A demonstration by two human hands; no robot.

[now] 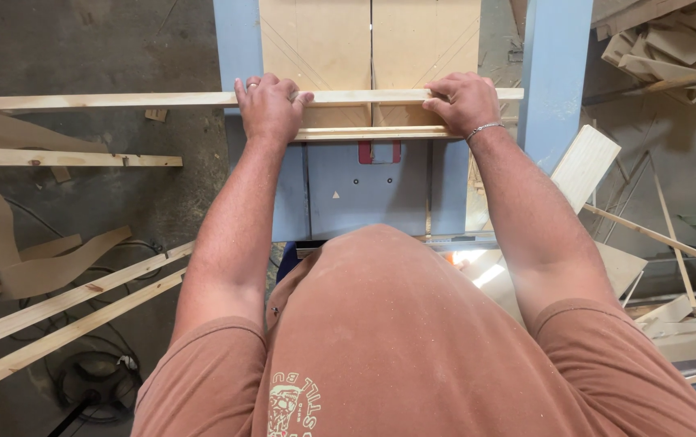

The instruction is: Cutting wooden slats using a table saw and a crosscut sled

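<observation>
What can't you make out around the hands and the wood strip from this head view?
- Wood strip: its left end is cut off by the picture's edge.
- Left hand and right hand: the fingertips curl over the strip, so the grip underneath is hidden.
- Saw table: its near edge is hidden by the person's body.
- Blade: none can be made out in the sled's slot.

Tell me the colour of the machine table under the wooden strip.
Pale blue machine table, with a small red part near the wooden strip; head view.

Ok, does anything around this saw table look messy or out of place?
The long wooden strip sits square under the left hand and right hand. The odd part is the floor: offcuts piled loosely at upper right, and a cable lying under leaning slats at lower left.
</observation>
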